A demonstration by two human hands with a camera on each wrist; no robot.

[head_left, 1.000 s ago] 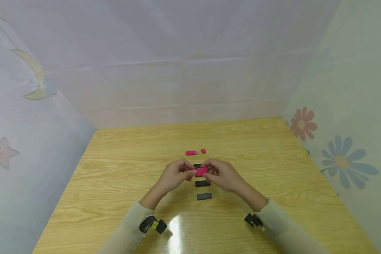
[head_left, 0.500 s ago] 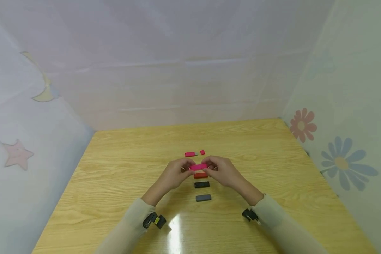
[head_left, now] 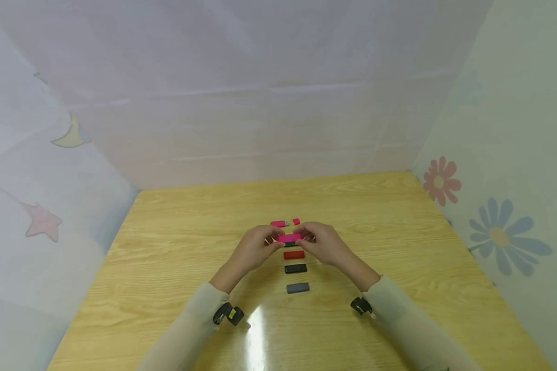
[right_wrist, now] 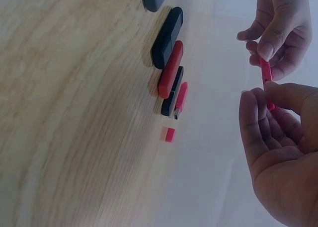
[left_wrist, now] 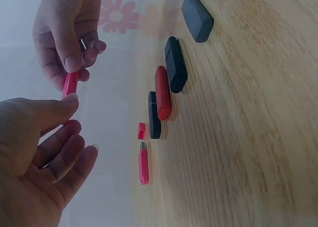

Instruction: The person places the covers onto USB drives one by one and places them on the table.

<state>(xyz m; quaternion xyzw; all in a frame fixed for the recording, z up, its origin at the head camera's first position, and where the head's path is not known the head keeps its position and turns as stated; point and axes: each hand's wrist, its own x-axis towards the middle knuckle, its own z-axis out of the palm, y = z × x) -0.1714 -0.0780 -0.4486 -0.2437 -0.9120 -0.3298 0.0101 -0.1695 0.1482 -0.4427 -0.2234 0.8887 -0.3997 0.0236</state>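
Observation:
A pink USB flash drive [head_left: 289, 238] is raised above the table, with both hands on it. The left hand [head_left: 252, 250] pinches one end between thumb and fingers, and the right hand [head_left: 324, 245] pinches the other. In the left wrist view, the drive's middle [left_wrist: 70, 83] shows between the two thumbs; its ends are covered by fingers. Beyond the hands lies another pink flash drive [head_left: 278, 223], its metal plug [left_wrist: 143, 146] bare, beside a small pink cap [head_left: 296, 221]. Partly hidden under the held drive in the head view is a slim black flash drive [left_wrist: 154, 115].
Nearer the body, a red flash drive [head_left: 294, 254], a wider black one [head_left: 295, 268] and a grey one [head_left: 297, 288] lie in a column on the wooden table [head_left: 167, 257]. Printed curtains [head_left: 269, 129] enclose the back and sides.
Both hands have moved away from the body with the pink flash drive, from over the red one to over the slim black one. The red drive has come into view.

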